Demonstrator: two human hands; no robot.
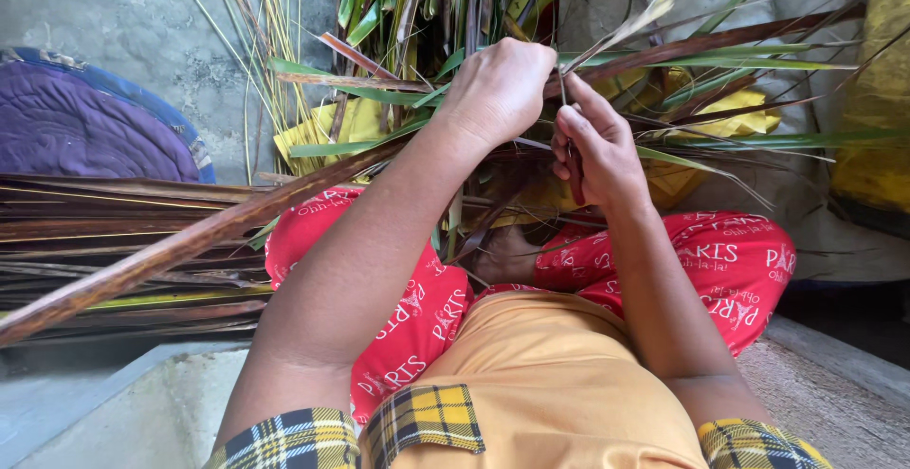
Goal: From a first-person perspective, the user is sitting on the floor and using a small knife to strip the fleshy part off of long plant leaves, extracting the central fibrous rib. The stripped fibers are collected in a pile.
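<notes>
Palm leaves (417,14) are seen fanned across the upper centre of the head view. One thin leaf strip (616,33) is pinched by the left hand (498,90), curled into a fist at upper centre, and by the right hand (597,151), just beside it to the right, fingers pressed together on the strip. The strip's long axis runs up and right from both grips. A brown frond stalk (180,251) is laid diagonally under the left forearm, over stacked stalks at the left.
</notes>
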